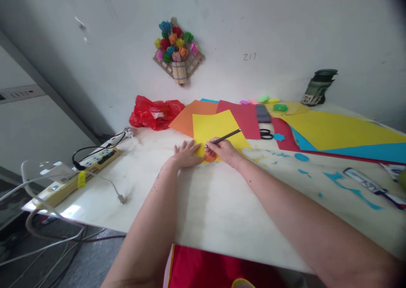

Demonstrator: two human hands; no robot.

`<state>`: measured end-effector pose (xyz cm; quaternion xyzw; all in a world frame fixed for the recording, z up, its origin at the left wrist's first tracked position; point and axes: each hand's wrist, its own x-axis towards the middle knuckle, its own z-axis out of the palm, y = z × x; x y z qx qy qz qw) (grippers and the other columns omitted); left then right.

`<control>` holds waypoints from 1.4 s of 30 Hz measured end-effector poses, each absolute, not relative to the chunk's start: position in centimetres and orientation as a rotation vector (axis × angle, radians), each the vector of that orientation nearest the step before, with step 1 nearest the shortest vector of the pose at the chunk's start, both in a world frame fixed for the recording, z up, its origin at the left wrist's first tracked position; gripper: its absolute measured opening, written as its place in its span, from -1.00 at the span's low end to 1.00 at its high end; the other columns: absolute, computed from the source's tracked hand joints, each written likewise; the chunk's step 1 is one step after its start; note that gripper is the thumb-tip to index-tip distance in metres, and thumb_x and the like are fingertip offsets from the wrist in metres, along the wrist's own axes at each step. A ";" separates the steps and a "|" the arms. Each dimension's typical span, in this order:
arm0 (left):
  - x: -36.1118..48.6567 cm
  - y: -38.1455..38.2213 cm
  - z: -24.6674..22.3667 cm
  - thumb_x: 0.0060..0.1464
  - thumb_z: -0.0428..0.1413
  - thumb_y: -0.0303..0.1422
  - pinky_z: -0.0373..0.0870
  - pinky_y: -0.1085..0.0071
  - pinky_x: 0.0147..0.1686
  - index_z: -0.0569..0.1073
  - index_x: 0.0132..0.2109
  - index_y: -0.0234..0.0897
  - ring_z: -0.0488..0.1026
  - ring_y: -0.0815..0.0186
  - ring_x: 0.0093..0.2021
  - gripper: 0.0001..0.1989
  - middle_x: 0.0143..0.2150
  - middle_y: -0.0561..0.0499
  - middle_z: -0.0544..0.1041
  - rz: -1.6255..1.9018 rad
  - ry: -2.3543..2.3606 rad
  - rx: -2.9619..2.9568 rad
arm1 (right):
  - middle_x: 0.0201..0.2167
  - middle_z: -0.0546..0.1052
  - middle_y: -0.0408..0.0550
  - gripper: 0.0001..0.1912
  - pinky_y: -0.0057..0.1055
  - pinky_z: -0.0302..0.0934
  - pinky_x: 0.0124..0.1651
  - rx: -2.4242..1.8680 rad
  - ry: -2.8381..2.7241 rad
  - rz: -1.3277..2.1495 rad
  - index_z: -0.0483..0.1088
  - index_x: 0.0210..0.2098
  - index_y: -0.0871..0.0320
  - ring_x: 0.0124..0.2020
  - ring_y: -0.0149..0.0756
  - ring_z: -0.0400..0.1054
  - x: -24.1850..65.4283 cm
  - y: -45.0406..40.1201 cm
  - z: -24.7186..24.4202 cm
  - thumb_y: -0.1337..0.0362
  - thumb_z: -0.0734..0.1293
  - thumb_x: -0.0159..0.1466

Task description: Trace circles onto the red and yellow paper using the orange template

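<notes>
A yellow sheet of paper point(215, 125) lies on the white table point(203, 212) in front of me. My left hand point(187, 154) rests flat on its lower left edge, fingers spread. In my right hand point(223, 149) is a dark pencil point(226, 136), its tip down at the yellow sheet close to my left fingertips. A small orange piece point(209, 157) sits on the sheet, partly under my right hand. Orange paper point(185, 119) and red paper point(245, 119) lie behind the yellow sheet.
Black-handled scissors point(266, 134) and blue scraps point(301, 157) lie to the right, with large yellow paper point(345, 129) beyond. A green bottle point(319, 87) stands at the back right. At the left are a power strip point(101, 159) with cables and a red plastic bag point(146, 112).
</notes>
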<state>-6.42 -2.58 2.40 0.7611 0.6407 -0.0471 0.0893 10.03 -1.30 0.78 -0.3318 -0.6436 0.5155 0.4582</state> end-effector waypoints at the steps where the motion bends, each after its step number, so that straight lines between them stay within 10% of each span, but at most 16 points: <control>1: -6.4 -2.5 2.4 -0.17 -0.24 0.15 -0.38 -0.06 0.01 -0.16 0.17 0.02 -0.43 0.06 0.17 -0.25 0.23 0.15 -0.31 -0.148 1.902 2.268 | -0.57 0.43 -0.11 -0.70 -0.50 0.25 -0.44 -0.818 -1.604 1.293 0.28 -0.44 0.24 -0.57 -0.50 0.30 9.9 -1.3 0.7 0.08 0.24 0.03; 42: -6.8 -2.4 3.7 -0.04 -0.20 -0.08 -0.41 -0.11 -0.02 -0.13 0.17 -0.04 -0.44 0.15 0.18 -0.39 0.22 0.13 -0.32 -0.194 1.795 2.177 | -0.48 0.47 -0.07 -0.73 -0.49 0.16 -0.39 -1.090 -2.030 0.676 0.36 -0.43 0.19 -0.45 -0.39 0.32 9.6 -0.9 0.0 0.12 0.18 0.08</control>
